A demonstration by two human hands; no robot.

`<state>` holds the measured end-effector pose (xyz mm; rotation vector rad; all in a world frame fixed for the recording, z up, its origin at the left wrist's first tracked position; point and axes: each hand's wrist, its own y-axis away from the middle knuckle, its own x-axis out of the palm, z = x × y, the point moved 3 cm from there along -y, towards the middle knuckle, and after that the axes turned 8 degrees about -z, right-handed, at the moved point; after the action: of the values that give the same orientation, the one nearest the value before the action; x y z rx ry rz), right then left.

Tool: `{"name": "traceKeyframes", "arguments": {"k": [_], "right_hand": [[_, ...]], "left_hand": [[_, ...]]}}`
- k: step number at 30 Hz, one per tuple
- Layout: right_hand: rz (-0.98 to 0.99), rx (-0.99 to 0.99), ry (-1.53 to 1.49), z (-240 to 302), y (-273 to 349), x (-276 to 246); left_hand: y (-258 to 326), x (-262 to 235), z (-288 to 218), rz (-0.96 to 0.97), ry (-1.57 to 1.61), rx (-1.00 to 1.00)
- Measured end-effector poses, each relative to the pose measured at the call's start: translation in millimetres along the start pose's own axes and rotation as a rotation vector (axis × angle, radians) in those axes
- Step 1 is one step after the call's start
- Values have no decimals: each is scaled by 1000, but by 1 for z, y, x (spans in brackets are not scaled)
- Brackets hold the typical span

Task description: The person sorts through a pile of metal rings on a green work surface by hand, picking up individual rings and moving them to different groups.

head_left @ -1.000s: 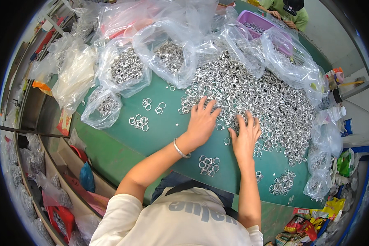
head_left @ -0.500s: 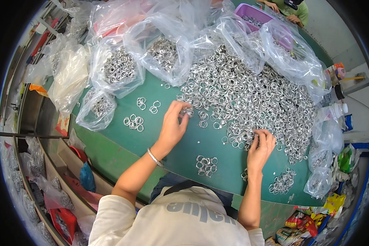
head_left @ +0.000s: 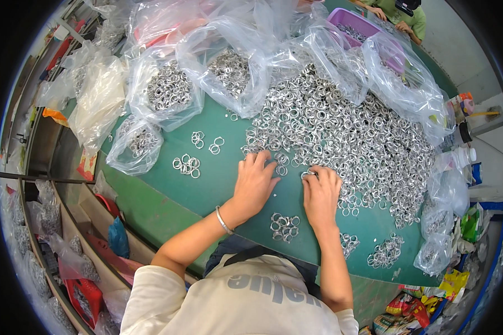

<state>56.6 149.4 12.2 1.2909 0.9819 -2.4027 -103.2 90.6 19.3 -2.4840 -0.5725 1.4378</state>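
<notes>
Both hands lay palm-down at the near edge of the big heap of silver metal rings [head_left: 346,128] on the green table [head_left: 207,190]. The left hand [head_left: 254,181] had its fingers spread loosely over a few rings; whether it pinched any was hidden beneath the palm. The right hand [head_left: 320,192] had curled fingers, the tips touching rings at the heap's edge, the grip itself unclear. A small cluster of rings [head_left: 284,226] sat just below, between the wrists. Clear plastic bags [head_left: 167,92] veiled more rings behind.
</notes>
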Motion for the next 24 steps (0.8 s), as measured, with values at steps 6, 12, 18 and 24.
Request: {"name": "traceKeyframes", "arguments": {"k": [6,12,18,24], "right_hand": [[-45,107,72,8,1,-16],[154,-63,-31,23,-17,16],[-15,114,125,10,-12,-4],[22,-32,70,27,-31,15]], "left_hand": [[1,9,4,50,13,6],[1,7,1,2,59,13],[5,-2,6,-22,28,8],[9,-9,3,-26,81,-17]]}}
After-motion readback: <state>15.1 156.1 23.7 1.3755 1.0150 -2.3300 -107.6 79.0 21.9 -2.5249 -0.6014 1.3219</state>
